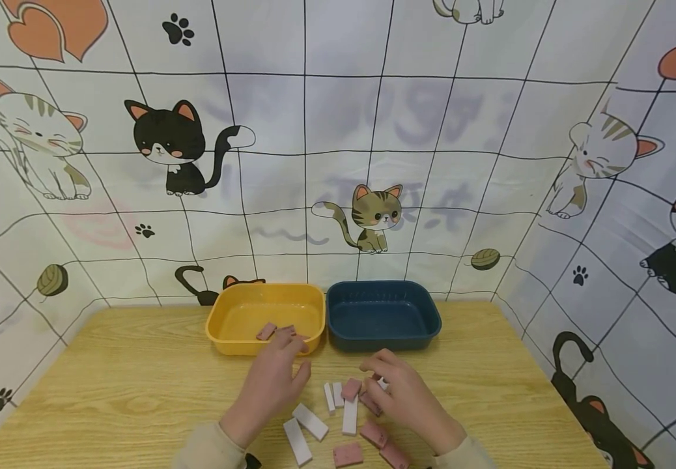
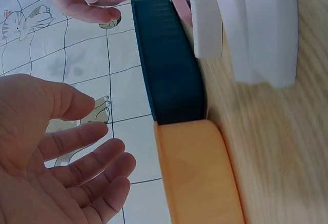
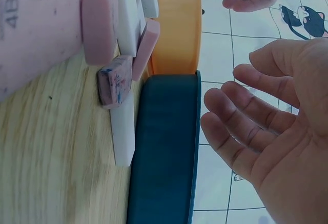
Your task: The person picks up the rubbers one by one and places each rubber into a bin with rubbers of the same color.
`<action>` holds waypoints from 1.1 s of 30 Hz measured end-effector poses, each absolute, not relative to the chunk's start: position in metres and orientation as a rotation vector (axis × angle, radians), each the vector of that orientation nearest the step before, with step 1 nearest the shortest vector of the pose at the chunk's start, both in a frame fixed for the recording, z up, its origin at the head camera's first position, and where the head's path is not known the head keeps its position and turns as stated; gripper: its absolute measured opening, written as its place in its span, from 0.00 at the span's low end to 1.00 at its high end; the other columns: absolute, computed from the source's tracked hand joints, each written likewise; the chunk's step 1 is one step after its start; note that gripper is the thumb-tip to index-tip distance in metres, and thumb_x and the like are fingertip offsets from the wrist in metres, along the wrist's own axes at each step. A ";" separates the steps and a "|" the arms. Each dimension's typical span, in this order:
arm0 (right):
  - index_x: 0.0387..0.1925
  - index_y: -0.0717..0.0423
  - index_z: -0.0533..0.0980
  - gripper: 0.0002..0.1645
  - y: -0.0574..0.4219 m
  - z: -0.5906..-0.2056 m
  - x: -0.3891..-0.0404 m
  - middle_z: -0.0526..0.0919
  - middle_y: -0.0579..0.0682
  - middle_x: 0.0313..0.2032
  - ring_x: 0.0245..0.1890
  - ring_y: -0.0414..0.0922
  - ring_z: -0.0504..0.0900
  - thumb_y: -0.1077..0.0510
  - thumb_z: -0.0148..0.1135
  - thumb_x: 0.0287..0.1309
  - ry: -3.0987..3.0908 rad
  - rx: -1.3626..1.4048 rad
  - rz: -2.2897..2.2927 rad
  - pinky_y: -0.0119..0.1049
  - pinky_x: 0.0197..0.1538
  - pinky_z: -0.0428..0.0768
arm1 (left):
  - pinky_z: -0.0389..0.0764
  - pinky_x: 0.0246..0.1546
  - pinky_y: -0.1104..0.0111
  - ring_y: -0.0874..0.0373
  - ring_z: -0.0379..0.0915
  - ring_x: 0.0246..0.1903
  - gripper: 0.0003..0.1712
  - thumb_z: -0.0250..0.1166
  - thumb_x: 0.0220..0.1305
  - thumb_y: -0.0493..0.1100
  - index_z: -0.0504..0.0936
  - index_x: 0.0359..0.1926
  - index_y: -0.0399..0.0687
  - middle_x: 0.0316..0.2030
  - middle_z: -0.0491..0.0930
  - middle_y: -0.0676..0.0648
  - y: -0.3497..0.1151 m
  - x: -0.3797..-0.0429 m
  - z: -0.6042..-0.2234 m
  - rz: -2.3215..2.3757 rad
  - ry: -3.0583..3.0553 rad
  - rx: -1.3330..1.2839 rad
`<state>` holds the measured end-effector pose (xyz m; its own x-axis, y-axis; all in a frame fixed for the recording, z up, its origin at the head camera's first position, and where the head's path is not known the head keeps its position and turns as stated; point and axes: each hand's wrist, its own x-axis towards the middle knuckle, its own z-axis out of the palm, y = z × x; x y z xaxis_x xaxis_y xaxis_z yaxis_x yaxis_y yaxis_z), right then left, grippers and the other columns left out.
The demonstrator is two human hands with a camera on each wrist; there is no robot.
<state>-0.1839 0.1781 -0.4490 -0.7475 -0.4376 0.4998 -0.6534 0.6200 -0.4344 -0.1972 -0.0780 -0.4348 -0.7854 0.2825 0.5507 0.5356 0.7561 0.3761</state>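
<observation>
My left hand hovers at the front edge of the yellow basin, its fingers loosely bent and holding nothing. Inside that basin lie a few pink erasers, partly hidden by the fingers. My right hand is over the far right of the pile, in front of the dark blue basin; the right wrist view shows relaxed fingers with nothing between them. Below and between the hands lie white oblong blocks and more pink erasers, one marked 4B. One pink eraser rests on a white block.
Both basins stand side by side at the back of the wood-grain table. A white cloth printed with cats and grid lines rises behind the table and along both sides.
</observation>
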 end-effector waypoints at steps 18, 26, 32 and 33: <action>0.42 0.57 0.84 0.13 0.189 -0.458 -0.177 0.82 0.46 0.41 0.35 0.34 0.82 0.72 0.64 0.59 -2.438 0.883 0.939 0.34 0.35 0.85 | 0.81 0.40 0.60 0.56 0.77 0.38 0.09 0.73 0.61 0.40 0.85 0.41 0.42 0.38 0.80 0.48 -0.053 -0.188 -0.449 -0.743 -2.611 -0.761; 0.43 0.56 0.84 0.12 0.192 -0.460 -0.174 0.81 0.44 0.42 0.36 0.34 0.82 0.71 0.64 0.62 -2.493 0.869 0.989 0.35 0.36 0.85 | 0.78 0.35 0.65 0.61 0.72 0.32 0.09 0.74 0.60 0.41 0.86 0.40 0.42 0.33 0.77 0.51 -0.044 -0.190 -0.455 -0.679 -2.631 -0.854; 0.44 0.55 0.84 0.11 0.193 -0.461 -0.172 0.81 0.43 0.42 0.37 0.35 0.82 0.69 0.66 0.63 -2.527 0.854 0.987 0.37 0.38 0.85 | 0.78 0.34 0.67 0.62 0.72 0.31 0.10 0.73 0.62 0.43 0.87 0.41 0.42 0.33 0.78 0.51 -0.036 -0.192 -0.458 -0.665 -2.695 -0.891; 0.44 0.55 0.84 0.11 0.193 -0.461 -0.172 0.82 0.43 0.42 0.37 0.35 0.82 0.69 0.66 0.63 -2.524 0.854 0.984 0.37 0.38 0.85 | 0.78 0.35 0.66 0.62 0.73 0.31 0.09 0.72 0.64 0.44 0.87 0.41 0.42 0.33 0.79 0.50 -0.035 -0.193 -0.458 -0.664 -2.703 -0.892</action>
